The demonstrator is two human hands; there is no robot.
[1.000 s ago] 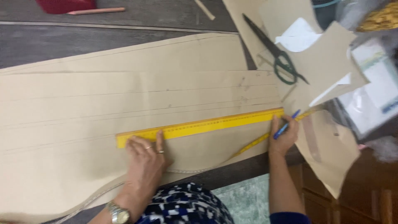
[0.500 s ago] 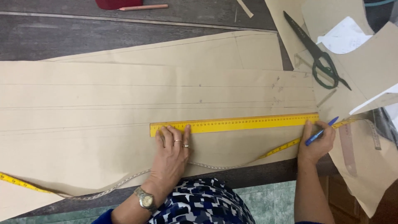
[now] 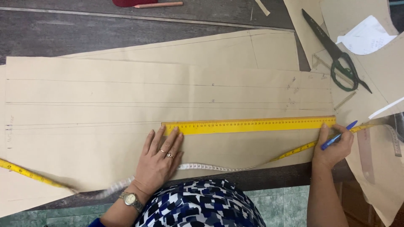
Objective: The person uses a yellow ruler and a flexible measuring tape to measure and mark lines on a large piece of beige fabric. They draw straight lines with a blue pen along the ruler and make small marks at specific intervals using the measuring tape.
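Observation:
A long yellow ruler (image 3: 252,125) lies flat across a large sheet of brown pattern paper (image 3: 105,101) ruled with several pencil lines. My left hand (image 3: 162,157), wearing rings and a wristwatch, presses its spread fingers on the ruler's left end. My right hand (image 3: 334,147) grips a blue pen (image 3: 338,135) and touches the ruler's right end. A yellow and white tape measure (image 3: 202,167) snakes along the paper's near edge, passing under both hands.
Dark-handled scissors (image 3: 336,54) lie on more brown paper pieces at the upper right, beside a white paper scrap (image 3: 368,38). A pencil (image 3: 159,4) and a red object (image 3: 126,2) rest at the far edge of the dark wooden table (image 3: 84,33).
The view has shifted so everything sits further right and the tape measure's left part shows. Both hands keep the same places on the ruler.

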